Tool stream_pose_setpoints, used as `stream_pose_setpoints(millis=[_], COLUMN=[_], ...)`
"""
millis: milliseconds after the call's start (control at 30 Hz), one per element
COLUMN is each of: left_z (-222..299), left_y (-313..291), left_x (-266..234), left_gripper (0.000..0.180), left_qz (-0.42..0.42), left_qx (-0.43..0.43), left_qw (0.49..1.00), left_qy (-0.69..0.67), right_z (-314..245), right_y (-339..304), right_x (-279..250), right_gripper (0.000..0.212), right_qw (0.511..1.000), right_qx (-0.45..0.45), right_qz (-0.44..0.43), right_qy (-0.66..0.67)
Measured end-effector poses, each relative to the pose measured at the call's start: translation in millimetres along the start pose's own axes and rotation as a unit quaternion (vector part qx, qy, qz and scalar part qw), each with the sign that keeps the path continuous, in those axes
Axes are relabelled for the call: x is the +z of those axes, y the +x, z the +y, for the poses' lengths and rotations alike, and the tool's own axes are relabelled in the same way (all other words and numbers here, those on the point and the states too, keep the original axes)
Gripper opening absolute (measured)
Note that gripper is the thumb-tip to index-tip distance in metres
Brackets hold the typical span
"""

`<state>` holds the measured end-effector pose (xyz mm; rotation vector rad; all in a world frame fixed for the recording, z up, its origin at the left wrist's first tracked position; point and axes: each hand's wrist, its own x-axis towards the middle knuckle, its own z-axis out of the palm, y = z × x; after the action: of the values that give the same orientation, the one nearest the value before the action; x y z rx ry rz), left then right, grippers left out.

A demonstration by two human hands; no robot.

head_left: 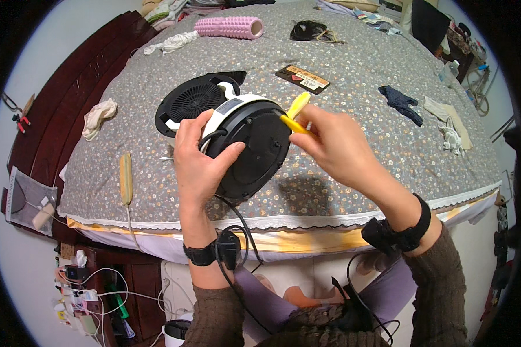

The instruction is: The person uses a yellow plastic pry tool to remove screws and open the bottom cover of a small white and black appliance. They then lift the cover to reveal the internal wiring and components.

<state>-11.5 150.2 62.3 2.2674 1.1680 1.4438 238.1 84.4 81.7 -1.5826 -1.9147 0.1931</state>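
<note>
A black-and-white table fan (252,153) is tipped on the bed, its round black underside facing me and its dark grille (194,104) behind to the left. My left hand (200,153) is closed around the side of its base, thumb on the black bottom and fingers over the white rim. My right hand (330,139) pinches a small yellow tool (298,124) with a paler, broad end, held against the upper right rim of the base. What its tip does there is too small to tell. A black cord (237,211) hangs from the fan by my left wrist.
The flowered bedspread (353,173) carries a dark printed card-like box (303,78), a pink foam roller (228,28), a yellow long item with a cord (126,179), a navy cloth (400,104) and pale cloths (447,124). Cables (107,283) clutter the lower left.
</note>
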Motion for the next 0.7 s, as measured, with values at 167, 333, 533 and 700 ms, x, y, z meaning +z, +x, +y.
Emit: stream_pose_setpoints(millis=[167, 333, 533, 700], left_z=[1.4, -1.9, -5.6, -5.1], left_y=[-1.1, 0.5, 1.7, -0.7], left_x=[-0.6, 1.3, 2.3, 3.6], left_gripper=[0.063, 0.059, 0.063, 0.066], left_qz=[-0.012, -0.011, -0.016, -0.008], left_qx=[-0.029, -0.029, -0.04, -0.052], left_qw=[0.999, 0.999, 0.999, 0.998], left_qy=[-0.024, -0.014, -0.018, -0.03], right_z=[49.9, 67.2, 64.8, 66.9], right_y=[-13.2, -23.3, -21.4, -15.9], right_x=[21.4, 41.4, 44.4, 47.1], right_gripper=[0.028, 0.032, 0.028, 0.028], right_qw=[0.922, 0.946, 0.943, 0.943], right_qx=[0.215, 0.115, 0.02, -0.008], right_qz=[-0.059, 0.019, 0.108, 0.134], right_qy=[0.317, 0.303, 0.315, 0.305])
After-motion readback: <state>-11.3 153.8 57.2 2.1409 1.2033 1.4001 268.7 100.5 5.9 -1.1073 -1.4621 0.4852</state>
